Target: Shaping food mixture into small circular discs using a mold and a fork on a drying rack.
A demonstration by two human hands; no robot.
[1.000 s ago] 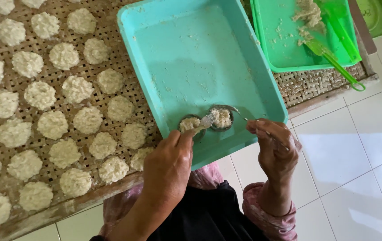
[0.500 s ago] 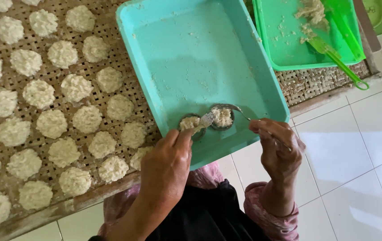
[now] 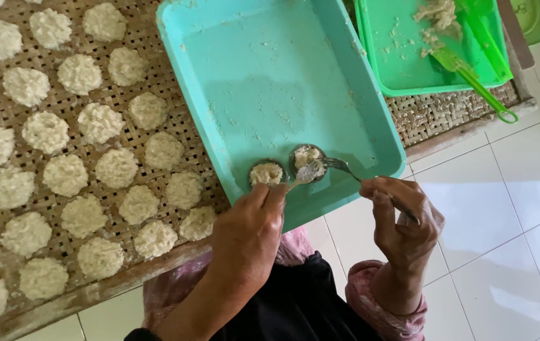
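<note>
At the near edge of the turquoise tray point(image 3: 263, 76), the left hand point(image 3: 248, 233) is closed on the handle of a spoon point(image 3: 301, 175), thumb and fingers pressed round it; the bowl of the spoon, smeared with pale mash, reaches just ahead of the fingertips. Directly in front of those fingertips sits a small round metal mould point(image 3: 266, 173) packed with white mash, resting on the tray floor. A second round mould point(image 3: 308, 158), partly filled, lies just beyond and to the right of the first, touching or nearly touching it; the spoon tip lies over its rim.

The right hand point(image 3: 402, 218) is curled round the handle of a metal fork point(image 3: 339, 166), pinching it between thumb and bent fingers. The tines point left from that grip, ending at the second mould's right edge. Hand itself hangs outside the tray, over white floor tiles point(image 3: 522, 208).

Left of the left hand, a woven bamboo rack point(image 3: 156, 69) carries rows of pale round cakes point(image 3: 99, 123), spaced apart; the nearest ones lie just beside the wrist. Far beyond the right hand, a green tray point(image 3: 409, 69) holds mash scraps and a green plastic scoop point(image 3: 481, 47).
</note>
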